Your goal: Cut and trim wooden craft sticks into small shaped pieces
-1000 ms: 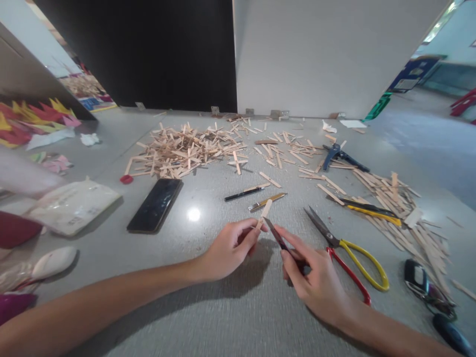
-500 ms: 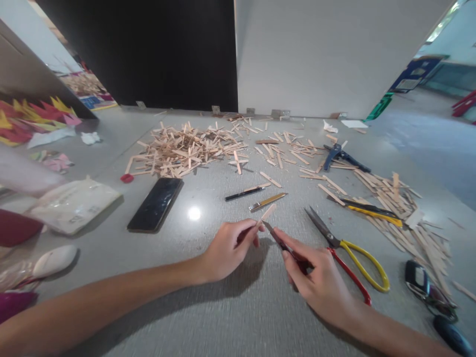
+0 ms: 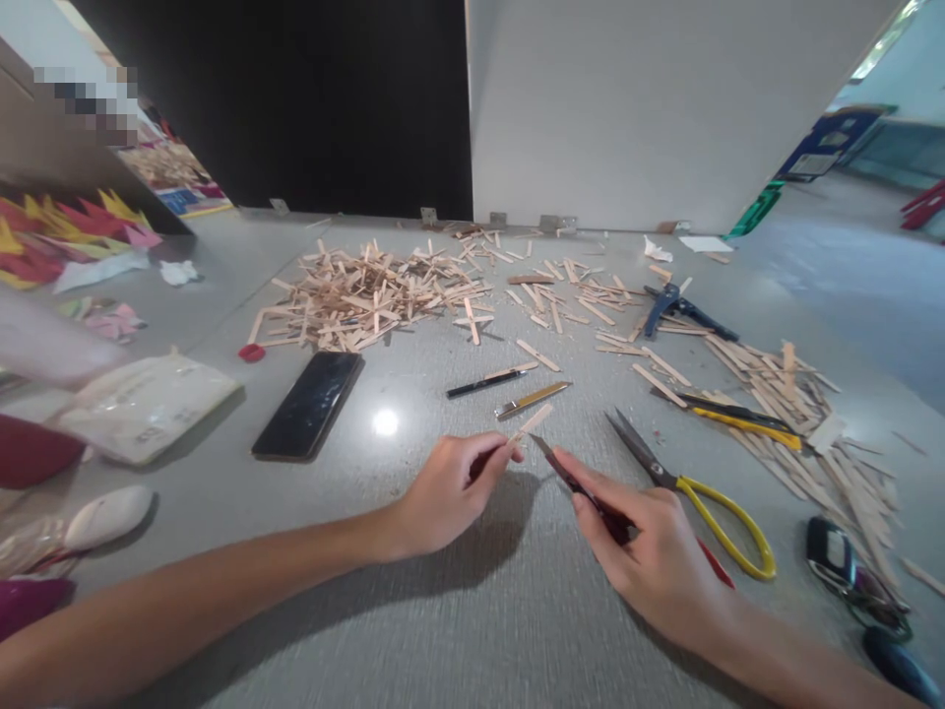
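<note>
My left hand (image 3: 450,492) pinches a short wooden stick (image 3: 530,423) that points up and to the right, low over the grey table (image 3: 458,630). My right hand (image 3: 650,551) grips a small craft knife (image 3: 565,475) with a dark blade. The blade tip lies just right of the stick's lower end, close to my left fingertips. Both hands rest near the table's front middle.
Yellow and red scissors (image 3: 694,502) lie just right of my right hand. A black phone (image 3: 308,404), a black pen (image 3: 483,382) and a brass-coloured knife (image 3: 532,399) lie ahead. Piles of wooden sticks (image 3: 369,295) spread across the back and right. Keys (image 3: 849,571) sit far right.
The stick has tilted lower toward the table. My right hand has drawn the knife slightly right and away from the stick.
</note>
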Motion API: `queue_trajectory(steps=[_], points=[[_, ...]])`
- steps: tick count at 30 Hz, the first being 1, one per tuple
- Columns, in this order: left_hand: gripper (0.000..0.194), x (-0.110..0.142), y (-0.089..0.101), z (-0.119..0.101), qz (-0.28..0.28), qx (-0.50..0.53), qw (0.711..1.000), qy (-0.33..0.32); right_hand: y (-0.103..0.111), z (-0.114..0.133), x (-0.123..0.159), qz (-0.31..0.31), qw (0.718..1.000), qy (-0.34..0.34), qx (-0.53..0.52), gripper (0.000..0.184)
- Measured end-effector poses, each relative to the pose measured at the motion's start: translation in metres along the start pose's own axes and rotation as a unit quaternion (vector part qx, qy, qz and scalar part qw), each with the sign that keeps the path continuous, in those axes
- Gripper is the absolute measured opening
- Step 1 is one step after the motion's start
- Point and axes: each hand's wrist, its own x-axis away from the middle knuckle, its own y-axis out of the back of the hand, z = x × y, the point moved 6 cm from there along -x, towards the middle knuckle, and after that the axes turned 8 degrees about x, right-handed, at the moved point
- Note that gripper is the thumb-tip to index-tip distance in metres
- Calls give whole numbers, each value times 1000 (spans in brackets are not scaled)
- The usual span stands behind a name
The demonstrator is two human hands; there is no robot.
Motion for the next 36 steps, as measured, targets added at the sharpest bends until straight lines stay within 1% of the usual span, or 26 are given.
queue_trajectory(steps=[3,7,9,11,14,17,19,20,21,22,24,26,28,32,36], points=[[42,0,-1,-1,5,-29,999,-16,-4,-1,2,0,1000,-6,10,46],[40,2,-1,-1,3,-72,997,-37,-8,-2,8,-3,999,-8,48,46],[40,4,-1,-1,1,-106,993,-58,-10,-1,10,-12,998,1,70,47],[40,6,-2,-1,-4,-159,983,-90,-11,2,12,-24,995,26,94,46],[39,12,-4,-5,-22,-270,947,-172,-15,10,15,-49,983,93,152,46],[36,18,-6,-8,-35,-328,914,-236,-20,20,19,-91,951,158,249,45],[35,20,-6,-9,-47,-349,897,-269,-23,25,22,-115,929,178,305,45],[34,21,-7,-10,-57,-362,885,-287,-24,27,22,-123,923,181,317,45],[34,22,-7,-11,-66,-375,873,-305,-24,28,22,-125,923,182,316,45],[33,23,-7,-12,-73,-385,863,-319,-25,28,22,-122,929,178,301,45],[33,22,-6,-13,-81,-393,853,-334,-23,26,20,-113,952,152,239,45],[35,22,-6,-14,-82,-397,847,-343,-22,21,17,-95,977,104,161,45],[37,21,-7,-14,-81,-398,846,-345,-23,16,14,-71,992,54,94,47],[36,21,-7,-10,-81,-384,857,-333,-27,9,12,-25,1000,-14,10,50],[40,19,-7,-7,-86,-349,883,-303,-31,4,11,13,996,-76,-44,52]])
